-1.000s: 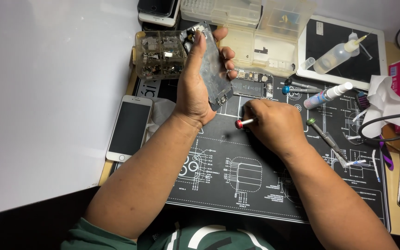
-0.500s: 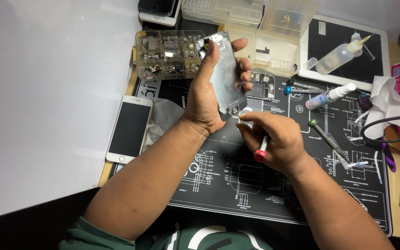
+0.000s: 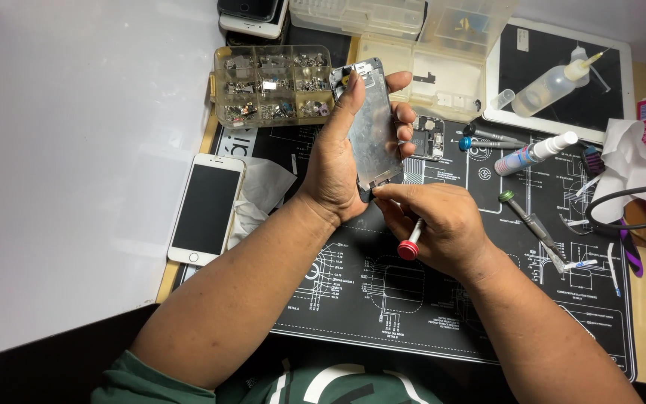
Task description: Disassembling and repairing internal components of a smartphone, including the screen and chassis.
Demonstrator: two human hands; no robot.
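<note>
- Your left hand (image 3: 342, 164): raised at 12 o'clock, fingers wrapped round the upright phone screen panel (image 3: 374, 127), metal back showing.
- Your right hand (image 3: 439, 224): just below at 6 o'clock, pinching a red-capped screwdriver (image 3: 411, 243), its tip at the panel's bottom edge.
- Parts box (image 3: 274, 93): 10 o'clock.

A white smartphone (image 3: 208, 208) lies face up at the left edge of the black repair mat (image 3: 443, 299), with a clear compartment box of small parts (image 3: 272, 95) just above it. Over on the right, a squeeze bottle (image 3: 555, 81) rests on a white tablet (image 3: 562, 82), and a green-capped screwdriver (image 3: 526, 217) lies on the mat near crumpled tissue (image 3: 633, 161).
</note>
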